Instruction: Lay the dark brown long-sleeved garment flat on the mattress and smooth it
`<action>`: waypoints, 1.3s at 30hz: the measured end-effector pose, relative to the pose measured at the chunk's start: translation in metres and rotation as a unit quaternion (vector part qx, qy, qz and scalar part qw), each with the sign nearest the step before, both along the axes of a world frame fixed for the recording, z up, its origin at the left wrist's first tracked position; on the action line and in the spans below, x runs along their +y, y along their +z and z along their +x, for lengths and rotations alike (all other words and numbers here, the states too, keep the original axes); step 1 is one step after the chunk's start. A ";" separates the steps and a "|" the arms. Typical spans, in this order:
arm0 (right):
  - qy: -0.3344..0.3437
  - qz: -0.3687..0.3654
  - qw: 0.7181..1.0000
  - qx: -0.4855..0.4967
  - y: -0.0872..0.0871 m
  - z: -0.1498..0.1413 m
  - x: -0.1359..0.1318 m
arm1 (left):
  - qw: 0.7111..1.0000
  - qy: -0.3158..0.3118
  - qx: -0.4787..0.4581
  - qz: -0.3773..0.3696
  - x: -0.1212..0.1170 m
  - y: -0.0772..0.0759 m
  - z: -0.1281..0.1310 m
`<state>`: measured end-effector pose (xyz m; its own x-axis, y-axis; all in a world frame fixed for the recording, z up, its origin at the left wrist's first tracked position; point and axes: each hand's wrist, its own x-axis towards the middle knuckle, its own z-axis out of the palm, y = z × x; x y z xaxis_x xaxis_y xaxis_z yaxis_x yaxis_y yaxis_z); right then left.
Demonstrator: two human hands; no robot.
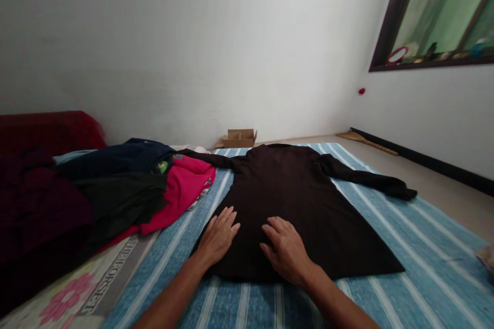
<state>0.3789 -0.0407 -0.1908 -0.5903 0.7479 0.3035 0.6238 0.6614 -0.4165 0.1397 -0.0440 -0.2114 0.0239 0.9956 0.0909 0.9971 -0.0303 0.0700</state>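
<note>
A dark brown long-sleeved top (285, 185) lies spread out, its collar toward the wall and its hem toward me. Its right-hand sleeve stretches out over the striped cloth, while the other reaches the clothes pile. My left hand (219, 234) rests on the lower left part of the top, fingers stretched out. On the lower middle of the same garment is my right hand (285, 247), its fingers slightly bent and the thumb apart. Neither hand grips the fabric.
Under the top is a blue and white striped cloth (386, 231). To the left, piled clothes include a pink garment (189, 185), a dark green one (123, 198) and a navy one (116, 159). A cardboard box (239, 138) stands by the wall. A window (440, 20) is upper right.
</note>
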 end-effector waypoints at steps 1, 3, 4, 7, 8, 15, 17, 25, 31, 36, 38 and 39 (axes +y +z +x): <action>-0.023 -0.015 0.999 -0.021 -0.004 0.006 0.003 | 1.000 -0.001 -0.002 -0.026 -0.003 0.003 0.004; -0.047 -0.056 0.995 -0.067 -0.013 0.017 0.007 | 0.998 -0.001 0.003 -0.065 -0.009 0.007 0.012; -0.048 -0.078 0.992 -0.086 -0.018 0.021 0.007 | 0.997 0.001 0.008 -0.074 -0.011 0.009 0.014; -0.040 -0.119 0.986 -0.112 -0.028 0.026 0.008 | 0.996 0.010 0.023 -0.086 -0.013 0.010 0.018; -0.039 -0.126 0.985 -0.114 -0.029 0.026 0.008 | 0.995 0.013 0.025 -0.091 -0.013 0.010 0.018; -0.042 -0.155 0.984 -0.072 -0.025 0.032 0.008 | 0.993 0.027 0.025 -0.111 -0.010 0.013 0.021; -0.051 -0.160 0.985 -0.046 -0.026 0.035 0.009 | 0.994 0.032 0.030 -0.105 -0.011 0.013 0.023; -0.064 -0.127 0.990 0.006 -0.035 0.039 0.009 | 0.992 0.041 0.017 -0.118 -0.028 0.012 0.038; -0.065 -0.103 0.993 0.008 -0.041 0.039 0.011 | 0.991 0.052 -0.024 -0.118 -0.038 0.019 0.041; -0.069 -0.093 0.993 0.000 -0.047 0.041 0.011 | 0.993 0.035 -0.047 -0.100 -0.057 0.024 0.038; -0.067 -0.086 0.994 -0.004 -0.050 0.042 0.012 | 0.993 0.032 -0.052 -0.098 -0.066 0.024 0.038; -0.066 -0.081 0.994 -0.004 -0.052 0.042 0.012 | 0.993 0.031 -0.050 -0.098 -0.070 0.023 0.038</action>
